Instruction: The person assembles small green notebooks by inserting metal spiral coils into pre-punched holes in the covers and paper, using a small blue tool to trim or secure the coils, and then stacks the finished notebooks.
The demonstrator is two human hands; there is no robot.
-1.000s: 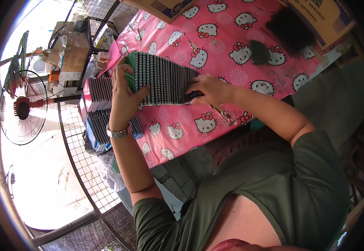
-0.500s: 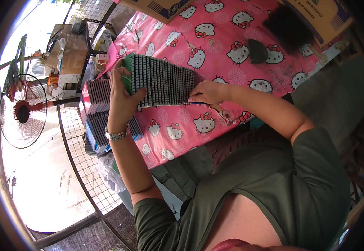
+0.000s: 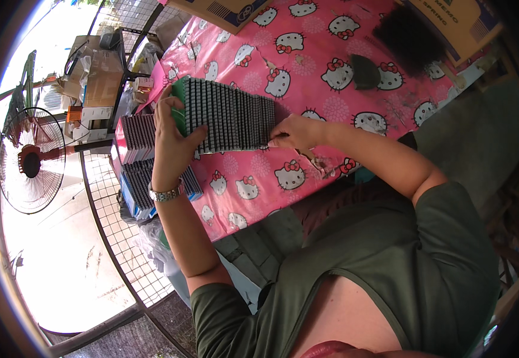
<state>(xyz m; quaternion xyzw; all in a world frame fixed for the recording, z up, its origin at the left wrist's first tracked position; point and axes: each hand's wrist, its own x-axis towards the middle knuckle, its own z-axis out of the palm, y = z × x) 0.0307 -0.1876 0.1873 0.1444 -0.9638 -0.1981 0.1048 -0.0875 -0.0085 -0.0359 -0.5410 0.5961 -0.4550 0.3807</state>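
A tall stack of spiral-bound memo notebooks (image 3: 229, 119) stands on the pink table, its dark wire coils facing me and a green cover at its top end. My left hand (image 3: 174, 134) is wrapped round that green end, thumb pressed against the coil side. At the base of the stack, my right hand (image 3: 298, 132) is closed, fingertips against the lowest notebooks. Whatever those fingers pinch is hidden. A wristwatch (image 3: 167, 193) is on my left wrist.
More notebook stacks (image 3: 137, 140) with pink and blue covers stand left of my left forearm. Cardboard boxes (image 3: 459, 30) sit at the table's far side, near a black bristly thing (image 3: 408, 40) and a dark flat piece (image 3: 365, 72). A fan (image 3: 31, 161) stands at far left.
A thin dark-blue thing that showed at my right fingertips is out of sight now. My right hand has shifted very slightly; the left keeps its hold on the stack.
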